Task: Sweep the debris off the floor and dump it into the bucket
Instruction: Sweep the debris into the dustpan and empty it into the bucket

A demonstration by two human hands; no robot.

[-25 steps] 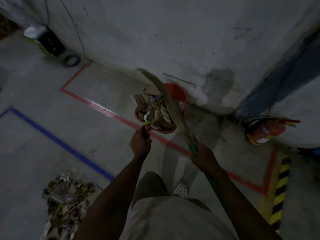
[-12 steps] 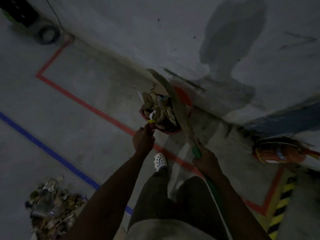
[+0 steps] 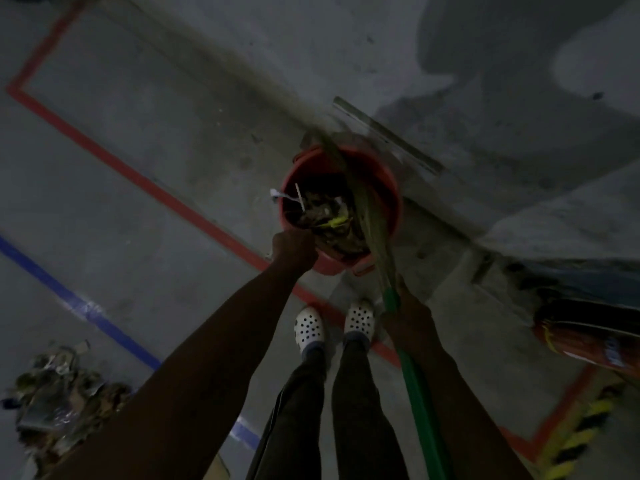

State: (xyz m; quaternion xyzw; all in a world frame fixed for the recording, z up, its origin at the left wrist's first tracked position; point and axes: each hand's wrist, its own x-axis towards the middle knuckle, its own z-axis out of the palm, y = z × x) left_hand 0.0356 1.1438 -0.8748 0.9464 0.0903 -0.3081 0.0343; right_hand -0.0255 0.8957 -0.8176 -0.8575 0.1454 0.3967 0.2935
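- One debris pile (image 3: 59,393), loose on the floor at lower left, well apart from the bucket.
- One blue tape line (image 3: 79,306), diagonal, between pile and feet, partly crossed by the left forearm.
- One red tape line (image 3: 138,178), diagonal, running under the bucket's near side.
- One left hand (image 3: 294,247), fingers curled into a fist at the bucket's near rim; object gripped hidden, cannot tell.
- Two white perforated shoes (image 3: 309,329), side by side, just short of the bucket.
- One red bucket (image 3: 389,199), upright beside the wall base, part-filled with more debris (image 3: 325,213); one white scrap over the left rim.
- One broom (image 3: 415,375), bristles laid across the bucket's mouth, hiding part of the contents.
- One right hand (image 3: 408,320), wrapped firmly round the green handle just below the bristles.
- One fire extinguisher (image 3: 588,341), lying on its side at far right.
- One yellow-and-black hazard stripe (image 3: 581,420), below the extinguisher.
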